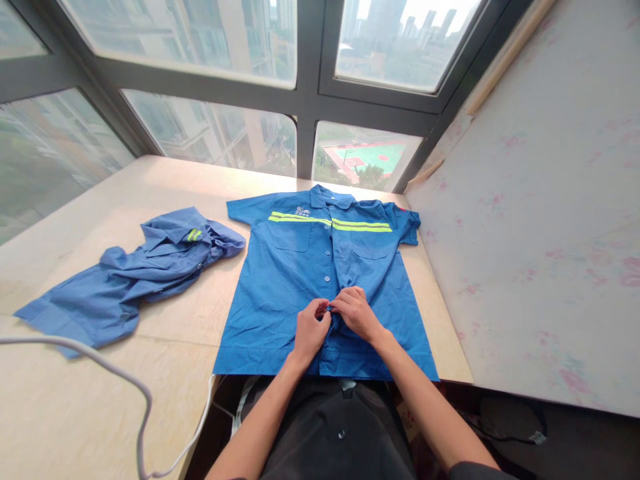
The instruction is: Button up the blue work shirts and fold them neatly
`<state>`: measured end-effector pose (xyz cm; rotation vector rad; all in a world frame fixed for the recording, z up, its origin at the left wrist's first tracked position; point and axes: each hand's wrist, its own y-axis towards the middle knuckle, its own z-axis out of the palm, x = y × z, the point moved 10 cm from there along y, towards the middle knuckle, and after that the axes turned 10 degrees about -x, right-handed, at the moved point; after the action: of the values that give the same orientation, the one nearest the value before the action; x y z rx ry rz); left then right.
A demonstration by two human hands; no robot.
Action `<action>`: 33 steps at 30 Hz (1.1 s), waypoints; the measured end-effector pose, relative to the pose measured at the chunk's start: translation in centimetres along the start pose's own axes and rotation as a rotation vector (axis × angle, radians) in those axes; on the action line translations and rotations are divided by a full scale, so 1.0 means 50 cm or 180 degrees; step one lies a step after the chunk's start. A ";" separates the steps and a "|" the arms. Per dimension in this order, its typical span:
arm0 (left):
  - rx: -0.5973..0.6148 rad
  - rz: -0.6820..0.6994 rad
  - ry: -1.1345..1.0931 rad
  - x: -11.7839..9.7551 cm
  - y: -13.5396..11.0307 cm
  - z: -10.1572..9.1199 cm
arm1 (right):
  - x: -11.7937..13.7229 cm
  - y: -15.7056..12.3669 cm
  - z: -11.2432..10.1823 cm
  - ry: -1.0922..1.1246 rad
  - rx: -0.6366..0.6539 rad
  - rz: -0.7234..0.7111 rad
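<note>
Blue short-sleeved cloth shirt [285, 293]: spread front-up on the pale wood-grained tabletop [125, 187], collar [343, 202] at the far side.
Handling: probably light, limp, hardly slippery or fragile.
Best hold: likely the doubled placket edge [331, 263], beside a small round button [327, 279].
Left hand [313, 327]: fingertips pinched on the placket.
Right hand [356, 311]: pinching the same edge, close beside.
Textures: creased weave, flat yellow-and-grey stripes [362, 227].

Site: probably a home, a nook well above ground level. Gray-framed window [306, 100]: apartment block [210, 40] and sports court [373, 160] visible beyond it; pale wooden ledge [175, 180] directly below it; pink-floral wallpaper [530, 213] to its right.
</note>
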<state>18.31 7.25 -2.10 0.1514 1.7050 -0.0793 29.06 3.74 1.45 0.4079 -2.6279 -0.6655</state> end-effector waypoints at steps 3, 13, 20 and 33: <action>0.0060 -0.0097 -0.0143 0.007 -0.002 0.003 | 0.000 0.003 0.000 0.0038 0.0028 -0.0046; 0.0090 -0.0287 -0.0254 0.022 -0.001 0.004 | 0.007 0.018 0.008 0.0138 0.0317 -0.0448; 0.0101 -0.0395 -0.0324 0.038 -0.003 0.003 | 0.008 0.020 0.017 0.0241 0.0514 -0.0576; 0.0093 -0.0404 -0.0347 0.039 -0.001 0.002 | 0.002 0.022 0.025 0.0198 0.0595 -0.0441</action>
<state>18.16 7.31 -4.03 0.0593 1.6039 -0.2036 28.20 5.11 1.03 0.6599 -2.6288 -0.4420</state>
